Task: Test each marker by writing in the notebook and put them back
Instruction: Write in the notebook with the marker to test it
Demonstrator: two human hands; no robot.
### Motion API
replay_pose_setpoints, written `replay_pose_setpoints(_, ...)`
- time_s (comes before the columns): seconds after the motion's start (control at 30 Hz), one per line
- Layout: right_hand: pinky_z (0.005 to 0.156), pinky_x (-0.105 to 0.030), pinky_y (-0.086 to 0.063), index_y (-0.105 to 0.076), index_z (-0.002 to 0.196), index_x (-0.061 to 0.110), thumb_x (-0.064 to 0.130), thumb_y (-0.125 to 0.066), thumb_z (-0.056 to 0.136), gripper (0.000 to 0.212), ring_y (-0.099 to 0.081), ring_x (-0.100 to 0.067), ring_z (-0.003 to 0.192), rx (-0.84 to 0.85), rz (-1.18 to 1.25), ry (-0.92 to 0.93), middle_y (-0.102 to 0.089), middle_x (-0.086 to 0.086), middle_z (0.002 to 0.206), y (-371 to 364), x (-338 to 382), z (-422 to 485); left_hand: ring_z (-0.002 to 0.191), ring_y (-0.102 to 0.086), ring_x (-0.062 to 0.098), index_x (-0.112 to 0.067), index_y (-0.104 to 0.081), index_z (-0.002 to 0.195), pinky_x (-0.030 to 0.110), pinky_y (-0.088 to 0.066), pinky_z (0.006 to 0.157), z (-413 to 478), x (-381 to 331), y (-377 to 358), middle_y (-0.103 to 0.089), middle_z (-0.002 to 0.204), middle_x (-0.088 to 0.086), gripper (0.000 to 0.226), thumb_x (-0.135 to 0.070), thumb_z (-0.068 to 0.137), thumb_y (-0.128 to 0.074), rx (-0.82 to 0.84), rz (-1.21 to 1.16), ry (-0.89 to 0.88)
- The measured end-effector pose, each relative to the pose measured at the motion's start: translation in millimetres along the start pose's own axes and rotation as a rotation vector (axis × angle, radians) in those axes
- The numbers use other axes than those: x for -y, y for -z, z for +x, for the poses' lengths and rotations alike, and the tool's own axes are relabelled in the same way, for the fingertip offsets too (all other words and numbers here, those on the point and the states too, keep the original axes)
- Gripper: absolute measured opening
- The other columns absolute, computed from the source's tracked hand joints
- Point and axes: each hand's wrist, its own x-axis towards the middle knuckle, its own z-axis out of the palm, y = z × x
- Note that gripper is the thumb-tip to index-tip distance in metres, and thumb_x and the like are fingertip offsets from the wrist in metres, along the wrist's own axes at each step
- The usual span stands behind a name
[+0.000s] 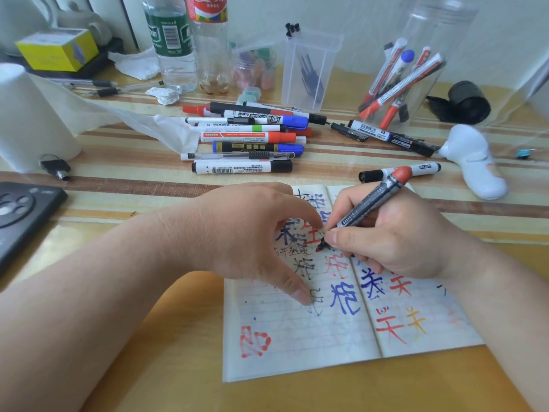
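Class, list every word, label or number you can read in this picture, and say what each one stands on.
"MARKER": red-capped marker in the pile, upside down.
"MARKER": green-banded marker.
Too blurred or cut off to read: green bottle label, red bottle label, barcode digits, handwritten characters in the notebook, print on the grey marker in the right hand.

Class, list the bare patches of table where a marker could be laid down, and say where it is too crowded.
Free: the striped strip between the keys and the marker pile; the table front edge below the notebook; the patch right of it, under the white device. Crowded: the pile, and the bottles and jars behind.
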Motion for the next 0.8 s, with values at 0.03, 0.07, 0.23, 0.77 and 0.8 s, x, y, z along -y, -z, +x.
replay_pose_setpoints(0.03,0.042,-0.017,-0.037,-0.07,0.075,0.008,0.003,-0.072,0.085,0.011,-0.049,-0.005,0.037,0.006,-0.024,-0.001,-0.054,0.003,0.044,0,1,0,0.089,-0.052,-0.007,-0.058,-0.05,0.126,0.02,-0.045,0.076,0,0,0,-0.049,0.099,-0.026,0.083,-0.083,0.051,-0.074,0.001,0.002,0.004)
replay_pose_setpoints(0.07,0.043,-0.016,-0.037,-0.07,0.076,0.007,0.003,-0.072,0.085,0.011,-0.049,-0.004,0.038,0.012,-0.042,-0.001,-0.053,0.006,0.042,0,2,0,0.09,-0.052,-0.007,-0.058,-0.05,0.126,0.021,-0.046,0.077,0,0,0,-0.049,0.1,-0.026,0.083,-0.083,0.051,-0.074,0.001,0.003,0.007)
replay_pose_setpoints(0.23,0.04,-0.02,-0.038,-0.069,0.074,0.006,0.002,-0.07,0.084,0.01,-0.048,-0.007,0.037,-0.031,-0.019,-0.032,-0.054,-0.003,0.048,1,0,1,0.091,-0.052,-0.004,-0.057,-0.049,0.129,0.025,-0.049,0.082,0,-2,0,-0.049,0.101,-0.025,0.087,-0.084,0.05,-0.074,-0.002,0.019,0.018)
replay_pose_setpoints(0.77,0.04,-0.02,-0.028,-0.059,0.087,0.009,0.017,-0.081,0.069,0.029,-0.038,-0.018,0.047,-0.077,0.698,0.126,-0.044,-0.011,0.055,2,-15,7,0.074,-0.053,0.011,-0.03,-0.006,0.155,0.016,-0.039,0.07,-6,2,-11,-0.053,0.093,-0.013,0.081,-0.021,0.085,-0.048,-0.273,-0.391,-0.13)
replay_pose_setpoints(0.8,0.04,-0.021,-0.03,-0.062,0.088,0.009,0.023,-0.083,0.067,0.033,-0.041,-0.019,0.048,-0.075,0.733,0.146,-0.046,-0.011,0.057,2,-13,6,0.075,-0.053,0.01,-0.027,-0.011,0.153,0.013,-0.038,0.07,-6,2,-12,-0.054,0.094,-0.013,0.077,-0.014,0.085,-0.042,-0.291,-0.421,-0.155)
